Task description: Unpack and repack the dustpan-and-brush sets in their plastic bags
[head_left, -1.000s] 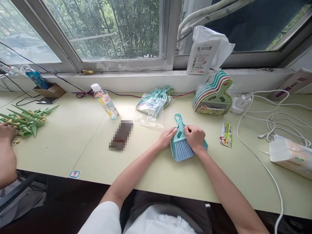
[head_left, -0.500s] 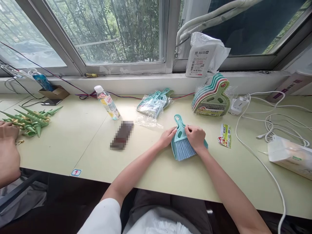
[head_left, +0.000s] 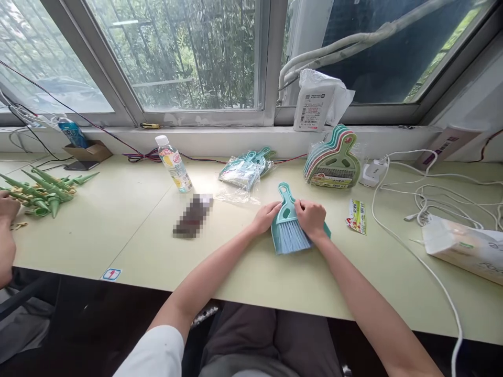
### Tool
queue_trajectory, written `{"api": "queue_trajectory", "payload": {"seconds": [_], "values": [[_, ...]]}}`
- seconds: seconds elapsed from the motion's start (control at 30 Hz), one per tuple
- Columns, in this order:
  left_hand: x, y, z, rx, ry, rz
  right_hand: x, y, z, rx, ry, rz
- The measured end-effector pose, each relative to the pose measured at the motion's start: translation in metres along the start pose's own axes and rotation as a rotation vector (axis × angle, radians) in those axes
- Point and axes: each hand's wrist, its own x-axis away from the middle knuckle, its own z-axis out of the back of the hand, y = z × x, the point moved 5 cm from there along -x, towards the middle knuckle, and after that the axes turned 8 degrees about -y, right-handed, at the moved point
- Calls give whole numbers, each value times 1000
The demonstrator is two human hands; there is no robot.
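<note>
A small teal hand brush [head_left: 291, 236] with blue bristles lies over a matching teal dustpan [head_left: 275, 243], handles pointing away from me. My left hand [head_left: 266, 218] grips the dustpan's left edge, its thumb near the handle. Curled over the right side of the brush head is my right hand [head_left: 313, 218], hiding part of it; its fingertips are tucked out of sight. To the right lies a colourful label card [head_left: 356, 217]. Beyond the hands stand a row of packed brush-and-dustpan sets [head_left: 334, 163] and a pile of sets in clear plastic [head_left: 245, 170].
A drink bottle [head_left: 174, 165] stands left of the middle, behind a pixelated dark object [head_left: 192, 215]. White cables [head_left: 436, 201] and a tissue pack [head_left: 463, 246] occupy the right. At far left, another person's hand [head_left: 8, 207] is beside green spiky pieces [head_left: 49, 193].
My view has shifted slightly, moving the whole scene in the picture. Both hands keep their hold on the brush and dustpan. The other person's hand sits further toward the left edge.
</note>
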Motion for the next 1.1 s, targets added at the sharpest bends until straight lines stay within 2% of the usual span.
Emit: {"api": "queue_trajectory", "payload": {"seconds": [0.13, 0.2, 0.27, 0.33, 0.4, 0.47, 0.5, 0.6, 0.7, 0.87, 1.1], "values": [[-2, 9, -1, 43, -39, -72, -2, 8, -1, -185, 43, -38], [-3, 10, 1, 51, -27, -65, -2, 12, 4, -339, 66, -38], [-3, 5, 10, 39, 52, -5, -4, 20, 14, -497, 87, -22], [-1, -4, 27, -6, 187, 91, -8, 35, 29, -584, 131, -26], [1, -12, 47, -95, 284, 181, -14, 57, 44, -551, 218, -79], [3, -19, 63, -250, 296, 284, -19, 80, 51, -400, 287, -153], [3, -22, 69, -277, 291, 298, -22, 90, 50, -279, 282, -181], [4, -28, 81, -336, 278, 313, -27, 103, 32, 33, 154, -199], [4, -35, 87, -441, 284, 322, -27, 97, 14, 185, -26, -147], [6, -37, 92, -553, 327, 323, -22, 79, 12, 244, -215, -111], [13, -23, 90, -725, 329, 418, -21, 72, 11, 188, -314, -127]]}}
